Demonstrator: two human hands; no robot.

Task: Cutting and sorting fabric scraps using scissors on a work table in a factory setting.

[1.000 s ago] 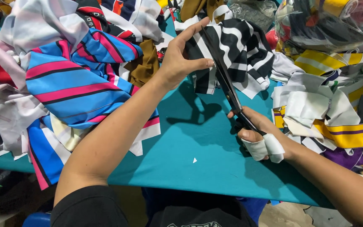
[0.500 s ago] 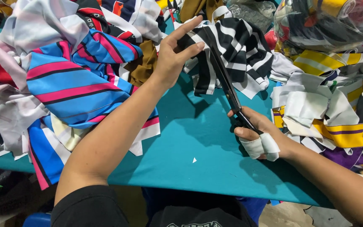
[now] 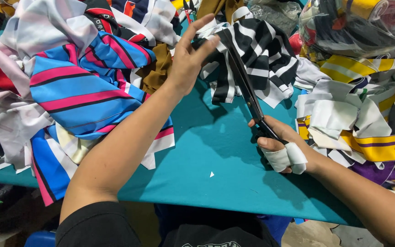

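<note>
- Left hand (image 3: 189,58) is raised over the table, fingers pinching the edge of a black-and-white striped cloth (image 3: 257,55) and holding it up taut.
- Right hand (image 3: 283,145) grips the handles of long black scissors (image 3: 248,93); white tape is wrapped on two fingers.
- Scissor blades point up and away from the person, lying along the striped cloth just beside the left hand's fingertips; the blades look nearly closed on the cloth edge, cannot tell exactly.
- The striped cloth sits at top centre, its lower part draped on the teal table (image 3: 216,151).
- A blue cloth with pink stripes (image 3: 78,91) lies left of the left forearm, on a heap of mixed fabric.
- Brown fabric (image 3: 158,68) lies between the blue cloth and the left hand.
- A pile of white, yellow and purple cut pieces (image 3: 362,123) lies at right, beside the right hand.
- A clear plastic bag of scraps (image 3: 357,23) sits at top right.
- A small white scrap (image 3: 211,174) lies on the bare table near the front edge.
</note>
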